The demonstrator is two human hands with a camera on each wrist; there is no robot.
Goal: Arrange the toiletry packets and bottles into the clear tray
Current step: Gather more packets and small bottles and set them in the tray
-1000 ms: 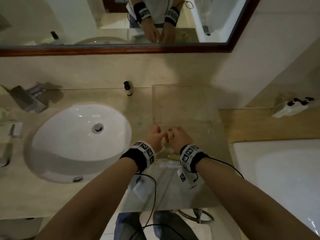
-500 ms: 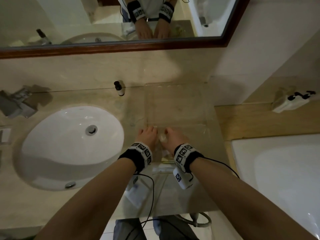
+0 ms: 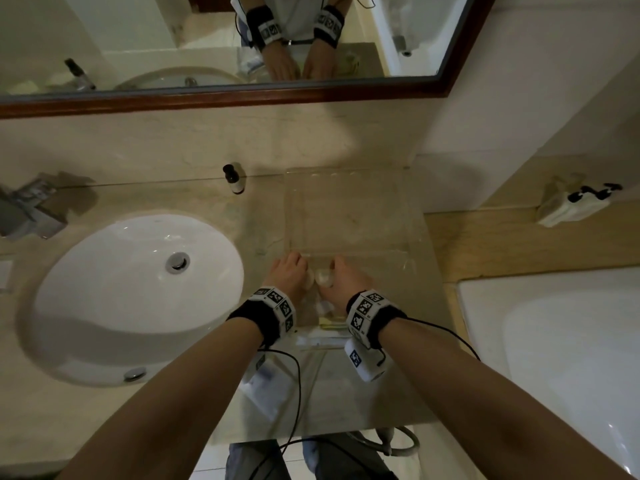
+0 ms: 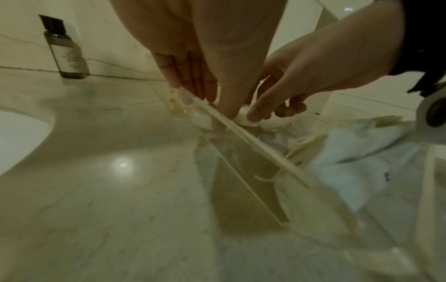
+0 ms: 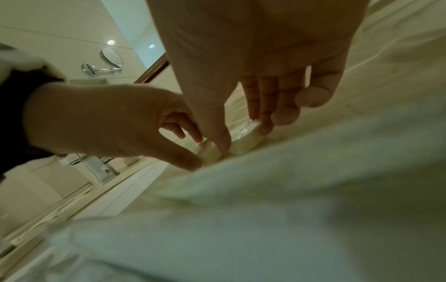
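Right wrist: both hands' fingers (image 5: 262, 114) pinching round soaps (image 5: 243, 140), hidden overhead.

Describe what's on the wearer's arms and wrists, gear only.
Both forearms are bare, no sleeves. The left hand and right hand wear no gloves. Each wrist carries a black band ringed with white square tiles printed with black fiducial markers. A white camera pod with a blue marker hangs under the right wrist. Thin black cables trail from both bands.
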